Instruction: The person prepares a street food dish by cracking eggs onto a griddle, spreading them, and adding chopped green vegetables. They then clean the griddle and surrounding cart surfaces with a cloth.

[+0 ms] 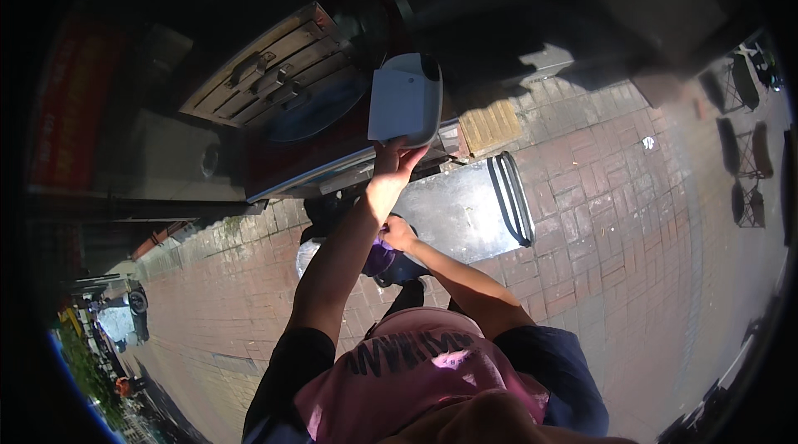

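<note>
My left hand [396,163] reaches forward over the counter edge and grips the near end of a white rounded plastic case [431,101]. A flat pale panel [394,106] covers much of its upper face, and a dark patch marks its far corner. Closer to my body, my right hand [399,234] is closed on a bunched purple cloth [380,258]. Below the cloth is a dark rounded object [402,272], partly hidden by my arms. To its left, a piece of clear plastic [307,255] shows beside my left forearm.
A dark red counter [274,166] carries a metal rack of lidded compartments with handles [268,73]. Right of my hands, a metal panel with black bands [455,210] stands low over the brick paving [586,207]. Folding stools [745,148] are at far right, a parked vehicle [121,319] at far left.
</note>
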Tool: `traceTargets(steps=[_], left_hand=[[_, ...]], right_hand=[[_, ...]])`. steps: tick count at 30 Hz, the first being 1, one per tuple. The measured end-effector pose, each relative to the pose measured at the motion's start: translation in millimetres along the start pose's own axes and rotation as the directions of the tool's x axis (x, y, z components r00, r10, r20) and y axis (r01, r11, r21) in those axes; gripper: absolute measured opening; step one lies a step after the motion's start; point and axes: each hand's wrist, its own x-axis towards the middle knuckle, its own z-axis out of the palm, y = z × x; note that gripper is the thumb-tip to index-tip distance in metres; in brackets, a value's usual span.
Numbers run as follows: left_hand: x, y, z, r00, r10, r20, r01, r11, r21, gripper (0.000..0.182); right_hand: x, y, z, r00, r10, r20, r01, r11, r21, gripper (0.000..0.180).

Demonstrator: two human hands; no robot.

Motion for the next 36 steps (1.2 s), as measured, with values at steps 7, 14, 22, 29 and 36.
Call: traceTargets(steps=[7,14,22,29,36], left_hand=[[30.1,-24.6,10.6,0.997,0.079,0.026,-0.075,0.991,-0.110,0.044],[-25.2,61.6,33.3,0.973,0.151,0.175,-0.156,0.988,0.014,0.033],[-29.5,78.7,21.4,0.986,0.133,0.102,-0.144,0.984,0.105,0.038],[14.0,16.5,8.8,0.984,0.062,0.165,-0.066,0.998,0.016,0.046],[59.1,-39.2,-7.7,0.997,0.071,0.011,-0.070,0.994,-0.085,0.066]], right_hand=[[-34.3,7.8,-92.7,0.857,0.000,-0.515,0.017,0.999,0.027,0.015],[57.7,-101.4,-105.5,0.685,-0.553,-0.474,0.330,0.816,-0.475,0.031],[95.4,-53.1,-150.5,0.759,-0.503,-0.414,-0.045,0.593,-0.804,0.029],[-16.9,47.0,-297.5,0.587,-0.084,-0.805,-0.091,0.981,-0.169,0.020],[-88.2,91.7,-245.7,0.782,0.310,-0.541,-0.214,0.948,0.234,0.019]])
